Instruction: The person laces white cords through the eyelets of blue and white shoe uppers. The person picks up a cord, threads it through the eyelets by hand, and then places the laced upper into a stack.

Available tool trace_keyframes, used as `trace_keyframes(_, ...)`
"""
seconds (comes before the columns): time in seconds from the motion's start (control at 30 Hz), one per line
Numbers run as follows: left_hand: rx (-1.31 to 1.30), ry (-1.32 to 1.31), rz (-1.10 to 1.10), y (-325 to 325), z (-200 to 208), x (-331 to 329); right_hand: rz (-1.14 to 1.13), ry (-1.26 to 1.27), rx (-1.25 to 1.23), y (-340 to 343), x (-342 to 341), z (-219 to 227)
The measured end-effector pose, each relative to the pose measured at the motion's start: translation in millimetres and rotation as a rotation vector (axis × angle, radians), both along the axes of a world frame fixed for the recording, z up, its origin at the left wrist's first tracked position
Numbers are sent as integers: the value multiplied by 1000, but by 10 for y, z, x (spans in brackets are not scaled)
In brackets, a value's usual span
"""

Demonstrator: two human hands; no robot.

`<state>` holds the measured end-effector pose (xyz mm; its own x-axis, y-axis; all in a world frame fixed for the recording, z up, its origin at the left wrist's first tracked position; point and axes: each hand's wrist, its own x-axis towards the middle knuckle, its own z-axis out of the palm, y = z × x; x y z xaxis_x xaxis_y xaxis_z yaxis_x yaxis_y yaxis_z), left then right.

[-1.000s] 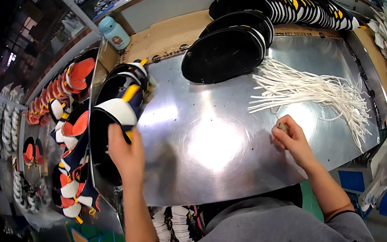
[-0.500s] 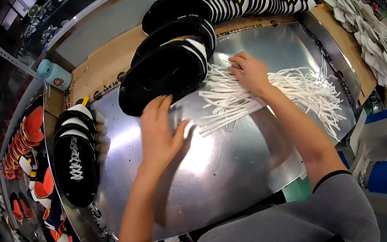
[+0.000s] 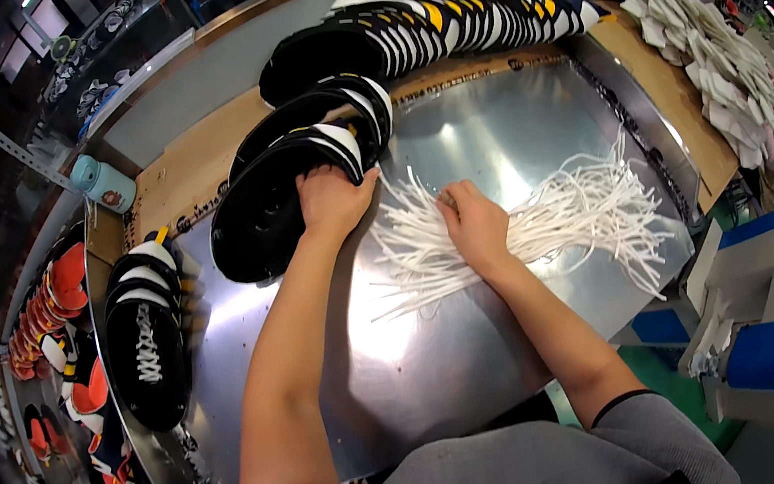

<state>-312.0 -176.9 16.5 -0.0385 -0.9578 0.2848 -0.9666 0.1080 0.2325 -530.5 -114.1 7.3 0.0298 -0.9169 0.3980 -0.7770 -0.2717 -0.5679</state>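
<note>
A person's left hand (image 3: pixel 332 200) grips the near end of a stack of black shoe uppers (image 3: pixel 296 180) on a shiny metal worktop (image 3: pixel 426 357), while the right hand (image 3: pixel 475 223) presses on a loose bundle of white laces (image 3: pixel 556 220) spread toward the worktop's right edge. A laced black shoe (image 3: pixel 147 336) lies at the left edge.

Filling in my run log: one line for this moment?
left hand: on black shoe upper | right hand: on white laces | metal table

Grey short-sleeved shirt — black-trimmed cuffs and collar, bare forearms.
</note>
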Motion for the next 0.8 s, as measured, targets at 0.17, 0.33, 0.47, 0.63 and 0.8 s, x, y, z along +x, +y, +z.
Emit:
trace_keyframes(0.17, -61, 23, 47, 896, -74, 152, 9, -21, -21, 161, -10, -127)
trace_keyframes(0.33, -26, 158, 104, 1226, 57, 141, 124, -196, 30, -23, -141, -57)
trace_keyframes(0.47, -99, 736, 253, 1365, 66, 217, 376, -704, 468, 126, -147, 594)
trace_keyframes(0.63, 21, 394, 361, 1331, 123, 270, 831, -1254, 857, 571, -175, 1531)
trace_keyframes(0.8, 137, 498, 488, 1544, 267, 529, 687, -833, 370, 1014, -434, 2170)
